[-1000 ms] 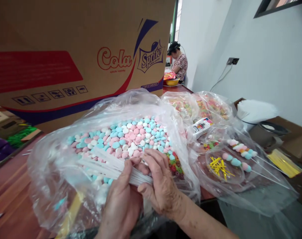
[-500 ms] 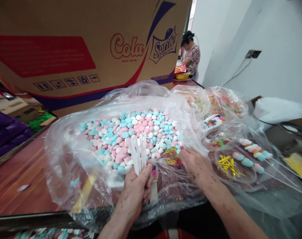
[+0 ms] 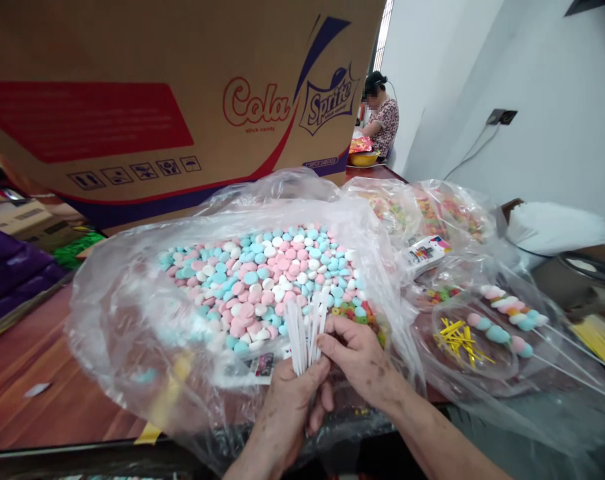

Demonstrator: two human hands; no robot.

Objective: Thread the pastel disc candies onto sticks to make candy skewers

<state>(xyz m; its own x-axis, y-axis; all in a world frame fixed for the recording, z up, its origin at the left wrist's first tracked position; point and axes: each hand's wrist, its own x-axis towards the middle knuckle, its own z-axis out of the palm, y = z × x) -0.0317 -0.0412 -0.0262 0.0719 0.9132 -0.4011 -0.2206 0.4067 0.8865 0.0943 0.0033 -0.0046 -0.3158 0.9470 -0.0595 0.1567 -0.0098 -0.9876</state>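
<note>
My left hand [image 3: 292, 407] is closed around a bundle of white sticks [image 3: 298, 333], their tips fanned upward. Beside it, my right hand [image 3: 365, 363] pinches at the rightmost stick with thumb and index finger. Behind the sticks, a large clear plastic bag [image 3: 117, 287] lies spread out, holding a heap of pink, blue and white round candies [image 3: 262, 273]. Small ring candies [image 3: 355, 310] in red, yellow and green lie at the heap's right edge, partly hidden by my right hand.
To the right are yellow twist ties [image 3: 462, 340], marshmallow skewers [image 3: 515, 307], and a small printed box [image 3: 427, 255]. Bags of colourful ring candies [image 3: 425, 207] lie behind them. A tall cardboard carton [image 3: 157, 100] stands at the back; another person [image 3: 385, 120] sits beyond it.
My right hand has moved left from the ring candies to the sticks. My left hand has shifted right and slightly down with the bundle.
</note>
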